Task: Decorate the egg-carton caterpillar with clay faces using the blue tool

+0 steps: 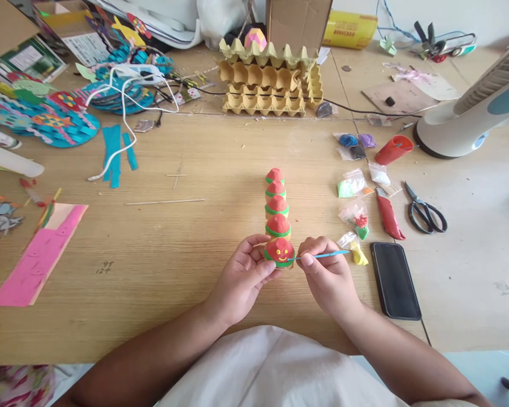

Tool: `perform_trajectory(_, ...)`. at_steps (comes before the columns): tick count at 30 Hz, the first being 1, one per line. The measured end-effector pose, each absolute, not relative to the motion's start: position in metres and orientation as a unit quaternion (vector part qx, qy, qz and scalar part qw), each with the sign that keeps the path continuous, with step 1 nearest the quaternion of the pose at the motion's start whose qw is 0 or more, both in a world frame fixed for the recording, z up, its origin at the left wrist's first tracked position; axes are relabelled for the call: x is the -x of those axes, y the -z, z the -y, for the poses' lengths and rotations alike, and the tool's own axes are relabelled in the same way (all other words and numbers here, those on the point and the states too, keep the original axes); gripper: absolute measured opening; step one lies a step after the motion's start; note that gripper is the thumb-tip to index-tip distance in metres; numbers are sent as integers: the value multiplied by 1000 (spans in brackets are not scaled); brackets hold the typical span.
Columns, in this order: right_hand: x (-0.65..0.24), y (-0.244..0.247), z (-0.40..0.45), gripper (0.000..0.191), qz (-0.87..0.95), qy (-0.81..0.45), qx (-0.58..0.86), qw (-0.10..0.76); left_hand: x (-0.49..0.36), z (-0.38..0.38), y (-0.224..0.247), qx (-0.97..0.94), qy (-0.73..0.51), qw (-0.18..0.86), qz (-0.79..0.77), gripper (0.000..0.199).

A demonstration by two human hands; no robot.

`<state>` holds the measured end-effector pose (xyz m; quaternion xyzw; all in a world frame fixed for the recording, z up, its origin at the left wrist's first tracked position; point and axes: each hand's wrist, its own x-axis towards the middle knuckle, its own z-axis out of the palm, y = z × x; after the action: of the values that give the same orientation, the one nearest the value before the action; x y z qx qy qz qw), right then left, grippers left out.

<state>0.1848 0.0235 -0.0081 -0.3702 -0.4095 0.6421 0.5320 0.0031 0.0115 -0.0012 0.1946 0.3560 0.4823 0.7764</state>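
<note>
- The egg-carton caterpillar (277,204) lies on the table (173,243) in front of the person, its smiling end cup (279,249) nearest the body, likely so the face is easy to see and reach.
- The left hand (237,282) grips that cup between thumb and curled fingers, apparently to steady it.
- The right hand (333,285) pinches a slim blue modelling tool (334,254) like a pen—a hold that suits fine control—with its tip at the yellow mouth (282,259).
- Bagged yellow clay (358,254) sits just beyond the right hand, within easy reach.
- Scissors (426,212) and a red utility knife (389,215) lie farther right, outside the working spot.
</note>
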Motion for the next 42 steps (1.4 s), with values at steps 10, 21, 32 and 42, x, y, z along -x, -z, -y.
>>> perform_trajectory(10, -182, 8, -23, 15, 404, -654, 372, 520, -2, -11, 3, -190, -482, 777, -358, 36)
perform_trajectory(21, -181, 6, -25, 18, 386, -660, 376, 523, -3, -11, 2, -189, -480, 780, -354, 34)
perform_trajectory(32, -180, 4, -26, 20, 358, -675, 377, 523, -3, -10, 4, -182, -484, 779, -354, 35)
perform_trajectory(42, -180, 4, -26, 22, 355, -675, 385, 520, -2, -10, 4, -180, -482, 779, -358, 36)
